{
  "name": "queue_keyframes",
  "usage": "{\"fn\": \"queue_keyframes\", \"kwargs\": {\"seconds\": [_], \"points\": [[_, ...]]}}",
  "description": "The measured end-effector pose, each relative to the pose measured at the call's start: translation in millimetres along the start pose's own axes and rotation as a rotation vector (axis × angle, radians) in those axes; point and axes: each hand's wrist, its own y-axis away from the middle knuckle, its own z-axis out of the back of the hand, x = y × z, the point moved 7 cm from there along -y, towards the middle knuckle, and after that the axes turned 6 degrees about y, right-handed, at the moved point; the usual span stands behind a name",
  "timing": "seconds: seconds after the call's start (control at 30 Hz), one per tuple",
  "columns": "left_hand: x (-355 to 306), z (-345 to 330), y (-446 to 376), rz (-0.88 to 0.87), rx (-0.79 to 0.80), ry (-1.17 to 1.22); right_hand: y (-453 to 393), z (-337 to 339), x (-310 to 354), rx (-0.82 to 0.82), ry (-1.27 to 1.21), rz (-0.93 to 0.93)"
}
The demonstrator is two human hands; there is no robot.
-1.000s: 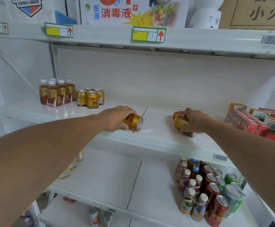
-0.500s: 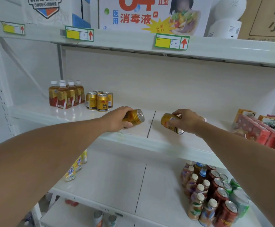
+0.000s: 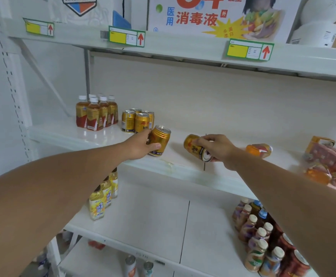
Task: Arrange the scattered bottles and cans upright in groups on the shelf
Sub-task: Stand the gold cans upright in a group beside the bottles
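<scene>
gold metal fills both of your palms in the head view. your left hand (image 3: pixel 138 145) is wrapped around a gold can (image 3: pixel 159 140), fingers behind and thumb in front, holding it nearly upright with its top tipped a little to the right, its base at the white middle shelf (image 3: pixel 67 134); whether it touches the shelf you cannot tell. it sits just to the right of the group of four upright gold cans (image 3: pixel 137 120), and farther left stands a cluster of white-capped tea bottles (image 3: pixel 96 113).

your right hand (image 3: pixel 217 147) is closed from above on a second gold can (image 3: pixel 197 147), which lies tilted, its silver end pointing near and right, above the shelf's front part. the two held cans are apart from each other.

to the right on the same shelf an orange bottle (image 3: pixel 259 150) lies on its side, and beyond it sit red cartons (image 3: pixel 331 162). the lower shelf (image 3: pixel 153 216) carries yellow bottles (image 3: pixel 101 198) at left and mixed bottles and cans (image 3: pixel 263 238) at right.
</scene>
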Motion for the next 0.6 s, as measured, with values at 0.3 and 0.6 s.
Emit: {"fn": "queue_keyframes", "kwargs": {"seconds": [0.3, 0.6], "points": [[46.7, 46.7, 6.1, 0.048, -0.086, -0.039, -11.1, -39.2, 15.5, -0.004, -0.049, -0.110], [74.4, 70.6, 4.5, 0.051, -0.185, 0.028, -32.6, -95.5, 26.2, 0.011, -0.534, -0.199]]}}
